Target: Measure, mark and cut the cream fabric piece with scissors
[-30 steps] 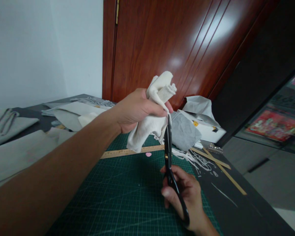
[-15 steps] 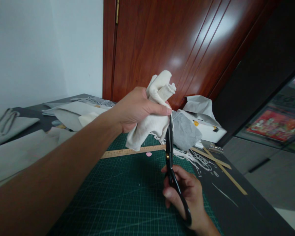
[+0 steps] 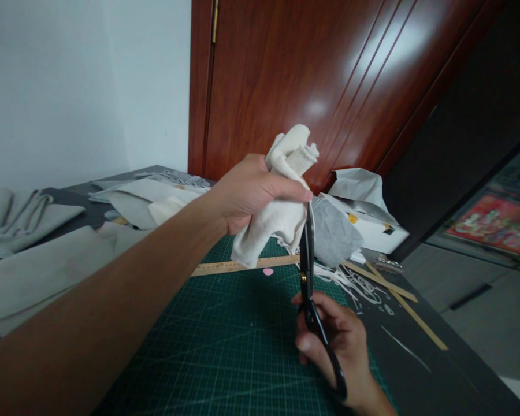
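Observation:
My left hand (image 3: 260,193) is closed on a bunched piece of off-white fabric (image 3: 260,231), held up above the table with a ribbed part folded over at the top. In my right hand (image 3: 335,341) are black-handled scissors (image 3: 307,271), pointing upward, with fingers and thumb in the loops. The dark blades look nearly closed, and their tips meet the fabric edge just under my left thumb. Whether cloth lies between the blades is hard to see. Below both hands spreads a green cutting mat (image 3: 208,335) with a grid.
A wooden ruler (image 3: 221,268) and a small pink disc (image 3: 267,271) lie on the mat. White cords (image 3: 335,277) and wooden strips (image 3: 409,306) are at the right. Behind are grey cloth (image 3: 335,231) and a white box (image 3: 390,237). Fabric pieces (image 3: 52,266) cover the left side.
The whole view has shifted a little, so everything sits slightly farther right. My hands keep nearly the same hold on fabric and scissors, and the blades appear slightly closer together.

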A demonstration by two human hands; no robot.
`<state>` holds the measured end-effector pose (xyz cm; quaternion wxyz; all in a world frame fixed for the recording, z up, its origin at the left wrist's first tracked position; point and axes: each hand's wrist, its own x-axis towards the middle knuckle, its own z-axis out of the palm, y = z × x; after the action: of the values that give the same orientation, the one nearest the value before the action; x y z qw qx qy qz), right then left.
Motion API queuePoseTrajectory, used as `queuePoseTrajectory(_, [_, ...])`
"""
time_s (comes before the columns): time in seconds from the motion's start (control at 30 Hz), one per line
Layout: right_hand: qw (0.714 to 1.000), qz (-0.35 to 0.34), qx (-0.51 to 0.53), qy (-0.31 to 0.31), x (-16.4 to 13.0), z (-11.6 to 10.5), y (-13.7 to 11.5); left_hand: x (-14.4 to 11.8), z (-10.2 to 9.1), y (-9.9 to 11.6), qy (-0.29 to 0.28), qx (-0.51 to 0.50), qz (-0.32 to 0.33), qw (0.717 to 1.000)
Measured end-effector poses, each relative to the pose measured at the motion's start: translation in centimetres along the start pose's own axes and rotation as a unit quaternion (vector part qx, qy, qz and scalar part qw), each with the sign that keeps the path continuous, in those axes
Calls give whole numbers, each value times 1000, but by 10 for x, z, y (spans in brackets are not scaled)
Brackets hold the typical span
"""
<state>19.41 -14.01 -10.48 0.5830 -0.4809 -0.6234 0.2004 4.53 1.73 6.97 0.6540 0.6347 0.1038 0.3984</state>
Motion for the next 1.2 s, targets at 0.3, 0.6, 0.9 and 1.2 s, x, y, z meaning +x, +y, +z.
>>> queuePoseTrajectory(0.3, [1000,-8,-6,-1,1,-1,-1,0,-2,-1,-5,-11,13,1000])
queuePoseTrajectory(0.6, [1000,-6,14,0,-3,-1,7,1,-4,-1,-2,-9,6,1000])
queuePoseTrajectory(0.9, [999,-2,34,6,-5,0,15,1,-2,-3,3,-13,11,1000])
queuePoseTrajectory(1.2, [1000,-6,26,10,-3,1,12,1,-4,-5,5,-17,30,999])
